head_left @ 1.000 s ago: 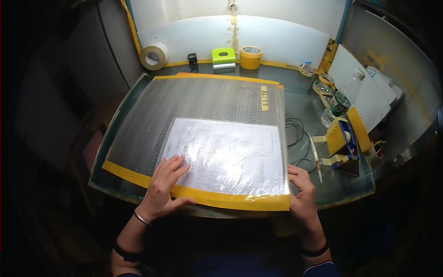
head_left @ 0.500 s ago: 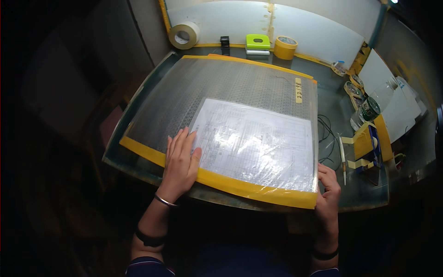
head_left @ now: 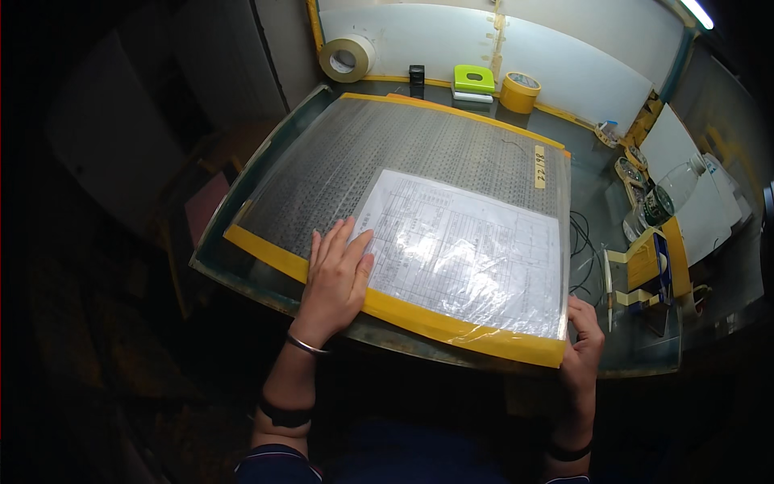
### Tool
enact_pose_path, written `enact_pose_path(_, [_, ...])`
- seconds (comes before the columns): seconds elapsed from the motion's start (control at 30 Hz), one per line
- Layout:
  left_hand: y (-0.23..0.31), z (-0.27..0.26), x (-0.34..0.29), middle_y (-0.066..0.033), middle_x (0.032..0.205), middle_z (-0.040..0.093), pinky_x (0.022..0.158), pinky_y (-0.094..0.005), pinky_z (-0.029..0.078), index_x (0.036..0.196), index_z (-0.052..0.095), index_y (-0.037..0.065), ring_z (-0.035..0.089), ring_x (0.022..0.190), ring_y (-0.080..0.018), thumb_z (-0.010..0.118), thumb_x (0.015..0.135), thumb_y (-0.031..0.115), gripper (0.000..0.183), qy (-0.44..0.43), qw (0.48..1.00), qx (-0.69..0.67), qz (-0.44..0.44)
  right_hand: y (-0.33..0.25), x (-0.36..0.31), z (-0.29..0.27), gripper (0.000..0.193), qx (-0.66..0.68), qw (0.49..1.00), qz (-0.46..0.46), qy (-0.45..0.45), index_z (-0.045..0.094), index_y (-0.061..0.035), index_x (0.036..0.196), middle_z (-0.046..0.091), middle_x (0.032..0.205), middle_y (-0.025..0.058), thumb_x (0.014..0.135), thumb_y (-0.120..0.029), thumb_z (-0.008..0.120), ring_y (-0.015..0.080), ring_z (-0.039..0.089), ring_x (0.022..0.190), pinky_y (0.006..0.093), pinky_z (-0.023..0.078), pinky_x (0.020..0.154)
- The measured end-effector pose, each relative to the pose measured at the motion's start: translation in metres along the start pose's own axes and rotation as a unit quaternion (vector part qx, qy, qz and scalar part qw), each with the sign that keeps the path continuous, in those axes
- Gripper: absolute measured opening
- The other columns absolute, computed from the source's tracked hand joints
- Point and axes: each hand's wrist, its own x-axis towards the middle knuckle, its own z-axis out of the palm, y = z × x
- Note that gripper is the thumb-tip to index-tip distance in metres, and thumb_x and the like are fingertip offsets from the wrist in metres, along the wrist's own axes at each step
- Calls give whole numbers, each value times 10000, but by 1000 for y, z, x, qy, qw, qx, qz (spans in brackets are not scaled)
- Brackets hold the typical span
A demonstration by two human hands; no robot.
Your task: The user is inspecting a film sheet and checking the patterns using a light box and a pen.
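A large dark, finely patterned translucent sheet point(head_left: 322, 157) with yellow tape along its far and near edges lies on the glass-topped desk. On its right half rests a printed form point(head_left: 459, 250) in a shiny clear plastic sleeve. My left hand point(head_left: 334, 278) lies open on the near edge, fingertips by the sleeve's left side and wrist over the yellow strip. At the near right corner my right hand point(head_left: 584, 343) has its fingers curled around the sheet's edge; its thumb is mostly hidden. A small yellow label point(head_left: 540, 167) sits at the sheet's far right.
Along the back stand a wide tape roll point(head_left: 347, 59), a small black object point(head_left: 416, 77), a green hole punch point(head_left: 473, 79) and a yellow tape roll point(head_left: 520, 93). To the right are a clear bottle point(head_left: 673, 194), a tape dispenser point(head_left: 645, 266), a slim pen-like tool point(head_left: 609, 290) and black cable point(head_left: 582, 242).
The whole view has shifted a little, so everything appears farther right. My left hand's fingers are spread slightly more; my right hand stays at the sheet's corner.
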Motion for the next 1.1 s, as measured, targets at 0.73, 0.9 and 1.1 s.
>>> enact_pose_path(0.73, [6, -7, 1, -261, 1433, 455, 1186, -554, 139, 1302, 586, 19, 354, 1407, -366, 515, 990, 250, 394, -14, 999, -26, -13, -2, -1, -1, 185, 6, 1000, 5, 7, 691, 25, 968, 693, 1015, 151, 797, 19, 621, 309, 625, 1047, 441, 430, 1035])
enact_pose_path(0.9, [4, -6, 0, -249, 1436, 464, 1186, -541, 153, 1303, 591, 25, 371, 1397, -372, 520, 983, 248, 396, -9, 1000, -14, -14, 0, -1, -2, 187, 6, 1000, 1, 5, 689, 21, 970, 694, 1017, 154, 800, 28, 609, 316, 627, 1047, 445, 432, 1034])
enact_pose_path(1.1, [4, -5, 0, -259, 1440, 451, 1189, -549, 133, 1307, 587, 21, 356, 1406, -373, 526, 988, 282, 417, -17, 1000, -17, -17, 1, 0, -2, 185, 2, 1000, -9, 9, 686, 18, 964, 694, 1010, 160, 801, 37, 601, 330, 628, 1045, 454, 435, 1030])
